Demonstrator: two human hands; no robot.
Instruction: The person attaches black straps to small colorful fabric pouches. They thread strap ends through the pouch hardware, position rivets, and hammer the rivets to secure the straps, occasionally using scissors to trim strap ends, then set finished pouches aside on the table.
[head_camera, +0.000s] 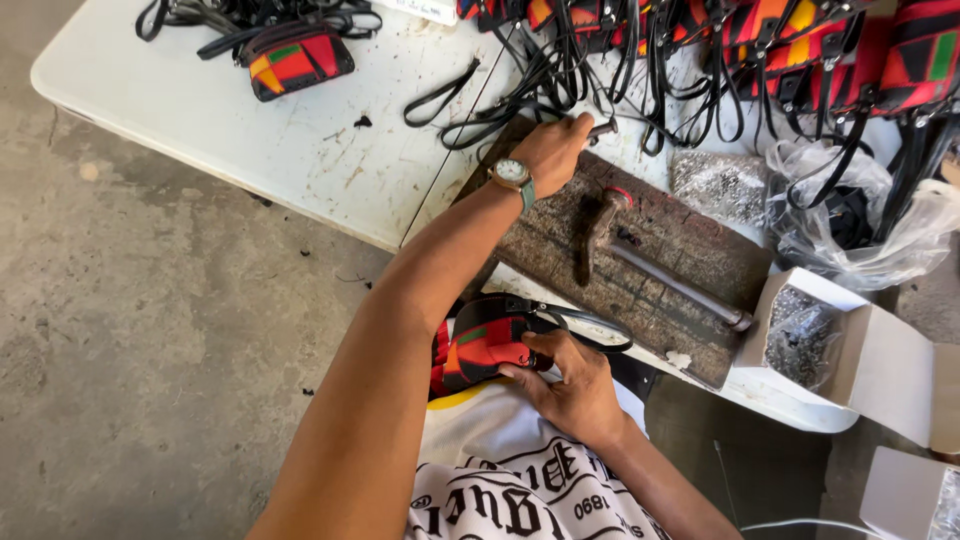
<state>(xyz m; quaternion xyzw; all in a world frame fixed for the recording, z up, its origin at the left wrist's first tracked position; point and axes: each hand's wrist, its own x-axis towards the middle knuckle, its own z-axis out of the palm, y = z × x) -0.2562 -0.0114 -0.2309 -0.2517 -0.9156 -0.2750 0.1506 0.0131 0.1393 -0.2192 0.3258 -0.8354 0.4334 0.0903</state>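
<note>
Left hand (553, 150): upper centre, fingers clenched on dark metal punch (601, 128) over scarred wooden block (660, 262); keep upright
Right hand (570, 382): lower centre, grasping red-black patterned fabric pouch (482, 345); hold steady

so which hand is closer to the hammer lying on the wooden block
Left. The left hand rests at the far edge of the wooden block, just beyond the hammer. The right hand is off the block, holding a colourful pouch.

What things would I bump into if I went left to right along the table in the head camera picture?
Colourful pouch → loose black straps → left hand on a metal punch → hammer on the wooden block → open white box of small metal bits.
</note>
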